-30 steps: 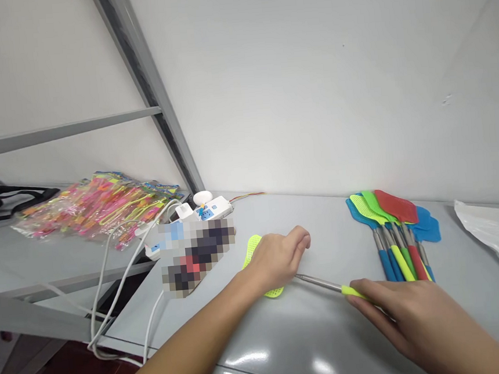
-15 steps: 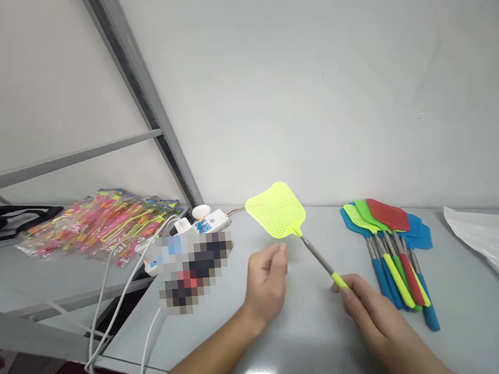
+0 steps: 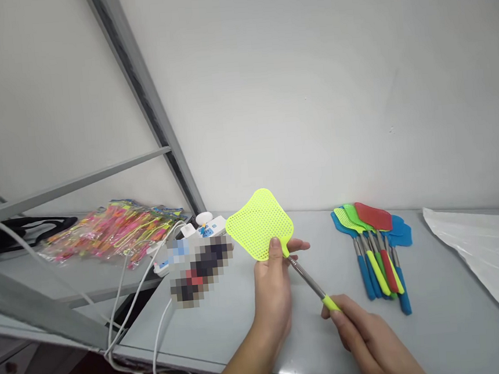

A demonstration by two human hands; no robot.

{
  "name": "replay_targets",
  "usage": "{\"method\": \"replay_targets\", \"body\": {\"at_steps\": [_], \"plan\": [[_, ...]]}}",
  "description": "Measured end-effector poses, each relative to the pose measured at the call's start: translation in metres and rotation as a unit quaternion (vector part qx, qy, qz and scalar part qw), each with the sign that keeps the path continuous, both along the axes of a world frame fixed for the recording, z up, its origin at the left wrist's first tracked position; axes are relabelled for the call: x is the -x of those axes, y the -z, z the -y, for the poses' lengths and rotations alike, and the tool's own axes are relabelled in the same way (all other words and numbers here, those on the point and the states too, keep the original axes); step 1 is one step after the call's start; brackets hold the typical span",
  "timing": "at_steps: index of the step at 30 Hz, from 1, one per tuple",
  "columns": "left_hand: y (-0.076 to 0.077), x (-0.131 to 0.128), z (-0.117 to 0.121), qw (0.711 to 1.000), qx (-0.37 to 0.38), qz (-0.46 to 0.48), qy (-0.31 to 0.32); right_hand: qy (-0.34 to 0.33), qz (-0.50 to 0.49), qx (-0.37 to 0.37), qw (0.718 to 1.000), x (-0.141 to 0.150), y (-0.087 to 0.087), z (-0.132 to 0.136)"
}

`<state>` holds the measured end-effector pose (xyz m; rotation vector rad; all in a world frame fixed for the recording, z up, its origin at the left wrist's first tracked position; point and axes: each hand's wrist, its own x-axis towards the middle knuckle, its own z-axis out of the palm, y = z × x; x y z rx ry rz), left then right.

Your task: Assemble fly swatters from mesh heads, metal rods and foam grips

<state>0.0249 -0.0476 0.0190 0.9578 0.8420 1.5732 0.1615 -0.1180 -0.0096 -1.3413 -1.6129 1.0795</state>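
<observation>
A yellow-green fly swatter with a perforated head and a metal shaft is held above the grey table. My right hand is closed round its yellow-green grip at the lower right. At the base of the head, my left hand pinches it, thumb on the front and fingers behind, partly hidden by the head. To the right lies a pile of fly swatters in blue, green, yellow-green and red, heads toward the wall and handles toward me.
White power strips with cables lie at the left, beside a pixelated dark patch. Bagged colourful items cover the neighbouring shelf. A grey metal post rises there. White plastic sheeting lies at the right.
The swatter's head has been lifted off the table and tilted up to face me. My left hand has come away from the head, closed, and now grips its base.
</observation>
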Motion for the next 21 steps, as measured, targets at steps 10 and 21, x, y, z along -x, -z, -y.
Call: {"method": "replay_targets", "body": {"at_steps": [10,21], "plan": [[-0.005,0.008,0.010,0.997,-0.023,0.040,0.067,-0.119,-0.362,0.251,0.890,0.006,-0.009,0.014],[0.014,0.031,0.012,0.998,0.014,0.037,0.042,-0.119,-0.259,0.133,0.949,0.054,0.016,-0.007]]}}
